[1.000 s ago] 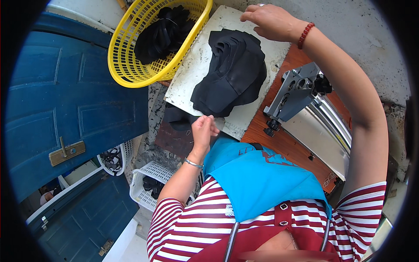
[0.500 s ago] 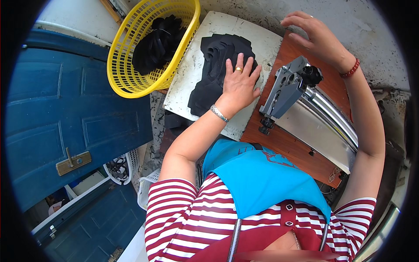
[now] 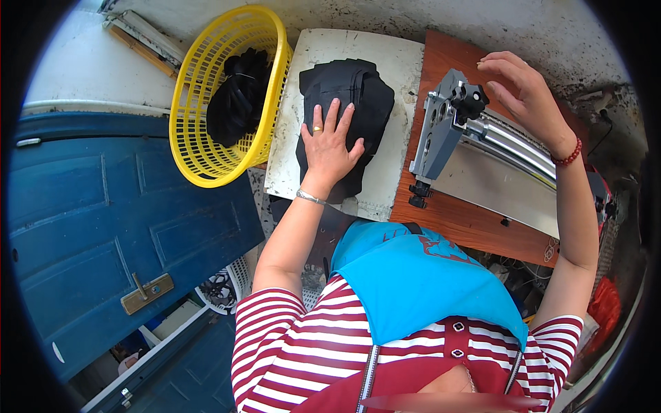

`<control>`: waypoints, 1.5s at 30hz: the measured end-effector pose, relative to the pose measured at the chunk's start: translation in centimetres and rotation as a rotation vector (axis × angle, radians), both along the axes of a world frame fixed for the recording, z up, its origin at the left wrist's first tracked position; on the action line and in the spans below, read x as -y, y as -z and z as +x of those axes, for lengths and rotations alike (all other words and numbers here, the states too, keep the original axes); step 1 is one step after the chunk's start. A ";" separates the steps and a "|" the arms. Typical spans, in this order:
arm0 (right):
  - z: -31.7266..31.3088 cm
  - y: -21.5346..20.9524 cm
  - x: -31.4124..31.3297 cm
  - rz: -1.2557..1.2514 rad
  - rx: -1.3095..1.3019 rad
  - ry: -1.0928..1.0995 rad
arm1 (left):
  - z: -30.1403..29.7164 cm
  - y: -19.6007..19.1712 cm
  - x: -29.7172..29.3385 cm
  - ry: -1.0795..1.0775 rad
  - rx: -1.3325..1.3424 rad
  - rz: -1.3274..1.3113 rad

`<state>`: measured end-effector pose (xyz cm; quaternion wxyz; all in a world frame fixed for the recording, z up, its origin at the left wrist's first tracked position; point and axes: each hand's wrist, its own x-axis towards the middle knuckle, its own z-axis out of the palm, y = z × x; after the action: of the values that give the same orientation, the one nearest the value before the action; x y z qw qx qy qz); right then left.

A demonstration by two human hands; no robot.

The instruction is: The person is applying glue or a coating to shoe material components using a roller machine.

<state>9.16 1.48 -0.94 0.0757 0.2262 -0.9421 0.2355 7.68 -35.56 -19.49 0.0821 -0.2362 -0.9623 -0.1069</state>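
Note:
My left hand lies flat, fingers spread, on a stack of black cut sheets, which look like fabric or foam; their exact material I cannot tell. The stack rests on a white, stained board. Part of its near end is hidden under my hand and wrist. My right hand hovers above the far side of a grey machine with shiny metal rollers. Its fingers are loosely bent, with the thumb apart, and nothing shows in them.
Left of the board stands a yellow plastic basket holding a tied black bundle. The machine sits on a reddish-brown wooden tabletop. A blue panelled door is at the left. A spattered wall runs along the back.
My left hand has shifted from the stack's right side toward its left and middle. The black sheets, fanned and buckled before, now lie flatter. My right hand stays above the machine; the view has turned slightly.

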 end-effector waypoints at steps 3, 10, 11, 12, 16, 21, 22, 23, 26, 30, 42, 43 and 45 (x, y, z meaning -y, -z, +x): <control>2.3 0.0 -0.8 -0.059 -0.047 0.060 | 0.1 -0.6 -0.6 0.046 0.027 0.031; 11.9 -1.4 -3.0 -0.185 -0.141 0.290 | 0.1 0.2 -0.6 0.115 0.021 0.266; 13.6 -1.2 -3.1 -0.188 -0.144 0.301 | 0.2 0.0 -0.6 0.126 0.020 0.263; 15.3 -0.9 -3.3 -0.194 -0.141 0.341 | 0.3 -0.2 -0.5 0.121 -0.020 0.186; 22.6 1.0 -2.9 -0.244 -0.149 0.441 | 1.6 -1.4 -1.8 0.137 -0.105 0.058; 25.4 6.3 6.2 -0.975 0.268 0.343 | 1.3 -0.5 -1.8 0.050 -0.072 0.031; 24.9 8.4 9.1 -1.143 0.436 0.276 | 1.0 -0.4 -1.6 0.024 -0.024 0.018; 24.0 9.9 12.1 -1.198 0.557 0.191 | 0.6 0.2 -1.0 0.032 -0.027 0.013; 20.8 12.7 18.3 -1.304 0.896 0.113 | -0.1 1.4 0.1 0.030 0.097 0.180; 15.1 16.2 24.1 -1.660 0.838 0.496 | 0.2 1.5 0.9 0.074 0.082 0.117; 4.4 25.6 26.5 -1.244 0.159 0.921 | 0.0 2.2 3.0 0.176 0.163 0.365; 4.3 25.0 27.0 -1.234 0.162 0.921 | -0.2 2.3 3.5 0.175 0.172 0.373; 4.3 23.1 27.6 -1.419 0.341 1.041 | -0.4 2.5 4.2 0.169 0.186 0.389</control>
<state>13.49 -26.16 -24.00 0.1539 -0.3679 -0.5565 0.7289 7.30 -39.75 -21.96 0.0279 -0.2848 -0.9038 -0.3182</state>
